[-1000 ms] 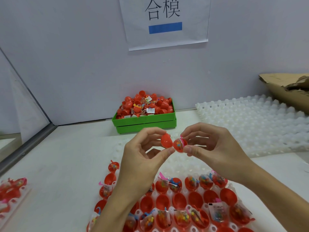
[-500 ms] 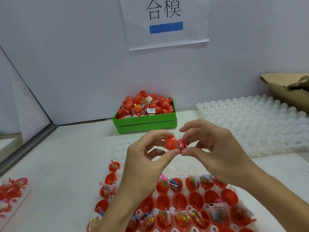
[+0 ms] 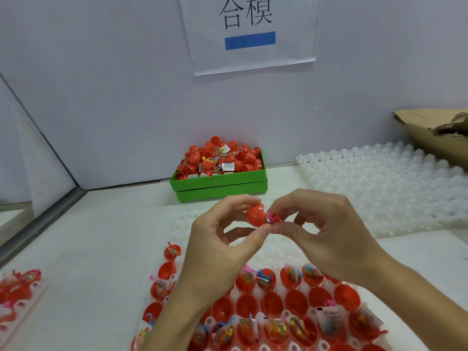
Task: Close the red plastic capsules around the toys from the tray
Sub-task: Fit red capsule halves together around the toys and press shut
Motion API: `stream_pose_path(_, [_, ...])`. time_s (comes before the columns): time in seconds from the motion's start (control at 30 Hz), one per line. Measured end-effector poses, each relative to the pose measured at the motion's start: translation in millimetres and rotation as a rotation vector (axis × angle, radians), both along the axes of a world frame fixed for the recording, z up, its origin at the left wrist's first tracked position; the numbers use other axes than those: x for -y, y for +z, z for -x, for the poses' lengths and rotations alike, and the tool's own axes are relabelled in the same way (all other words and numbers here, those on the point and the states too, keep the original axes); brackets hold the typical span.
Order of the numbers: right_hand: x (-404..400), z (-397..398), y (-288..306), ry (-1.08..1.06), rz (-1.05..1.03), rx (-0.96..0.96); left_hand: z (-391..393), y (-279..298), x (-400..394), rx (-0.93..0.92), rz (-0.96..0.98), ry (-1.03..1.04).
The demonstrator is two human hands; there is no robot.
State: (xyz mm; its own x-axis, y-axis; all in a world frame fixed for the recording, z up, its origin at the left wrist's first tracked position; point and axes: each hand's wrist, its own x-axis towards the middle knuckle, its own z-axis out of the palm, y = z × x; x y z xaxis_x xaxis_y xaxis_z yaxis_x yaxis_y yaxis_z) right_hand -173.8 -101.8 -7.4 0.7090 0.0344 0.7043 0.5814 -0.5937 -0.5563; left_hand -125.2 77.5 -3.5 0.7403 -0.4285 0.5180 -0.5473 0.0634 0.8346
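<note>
Pale wall panels back a white bench, with a printed paper sign hung above its far edge. At the bench's left edge a small tray of red pieces is only partly in view. Along the near edge, the white pocketed tray holds open red halves, many with bagged toys in them. Above it, the left hand pinches a red capsule half between thumb and forefinger. Just beside it, the right hand pinches the mating half, mostly hidden, with a pink toy part poking out of the seam. A green bin heaped with capsules sits at the far edge; empty white trays and crumpled cardboard lie toward the right. The closing step looks midway: next, the toy likely needs tucking in, then the halves pressing squarely together.
</note>
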Motion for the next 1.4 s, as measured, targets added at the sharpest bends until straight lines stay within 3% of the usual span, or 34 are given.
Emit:
stream_pose_path(0.5, [-0.5, 0.4, -2.2, -0.039, 0.07, 0.046, 4.4, -4.7, 7.0, 0.185, -0.071, 0.133])
stream_pose_path(0.83, [-0.4, 0.5, -2.9, -0.083, 0.151, 0.145, 5.4, -2.9, 5.4, 0.102, -0.01, 0.092])
stream_pose_path(1.2, [3.4, -0.6, -2.9, -0.085, 0.187, 0.147, 6.8, -5.6, 8.7, 0.128, -0.026, 0.108])
stream_pose_path(1.4, [-0.5, 1.0, -1.4, -0.052, 0.073, 0.106, 5.6, -7.2, 8.7, 0.123, -0.019, 0.128])
